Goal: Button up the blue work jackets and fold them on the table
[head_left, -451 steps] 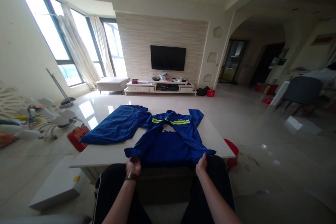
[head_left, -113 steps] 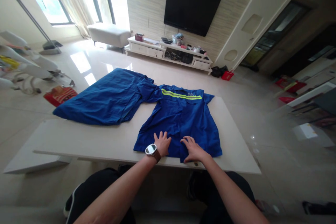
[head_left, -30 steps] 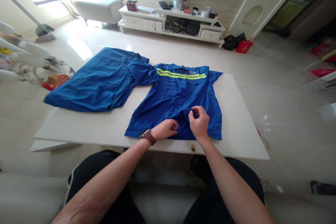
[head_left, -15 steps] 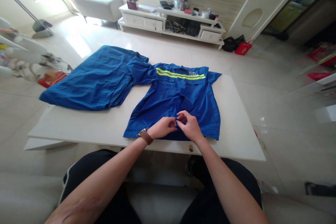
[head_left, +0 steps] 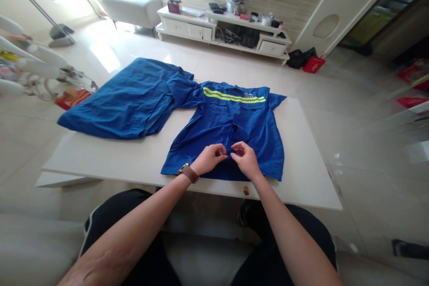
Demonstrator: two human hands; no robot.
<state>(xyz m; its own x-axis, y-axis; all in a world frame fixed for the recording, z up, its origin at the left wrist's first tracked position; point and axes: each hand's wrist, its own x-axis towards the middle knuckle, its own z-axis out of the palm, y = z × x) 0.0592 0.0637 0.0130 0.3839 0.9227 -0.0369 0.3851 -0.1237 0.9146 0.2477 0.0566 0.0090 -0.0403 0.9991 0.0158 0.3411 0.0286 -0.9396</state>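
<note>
A blue work jacket (head_left: pixel 191 143) with a yellow-green reflective stripe across its chest lies front up on the white table (head_left: pixel 308 156), its hem towards me. Near the lower middle of its front opening, my left hand (head_left: pixel 212 157) pinches the edge of the cloth. My right hand (head_left: pixel 246 158) grips the same front edge just beside it, fingers curled. A small raised bit of blue cloth shows between the fingertips; whether a button is there I cannot make out. A brown-strapped watch (head_left: pixel 188 172) is on my left wrist.
More folded blue clothing (head_left: pixel 124 98) covers the table's left side and overhangs its edge. A small sticker (head_left: pixel 246 191) is at the front edge. Beyond the floor stands a white TV cabinet (head_left: pixel 187 29); a red bag (head_left: pixel 314 64) sits to its right.
My hands have drawn slightly apart, with the cloth edge between the fingertips showing more. The whole view has shifted a little; the jacket lies as before.
</note>
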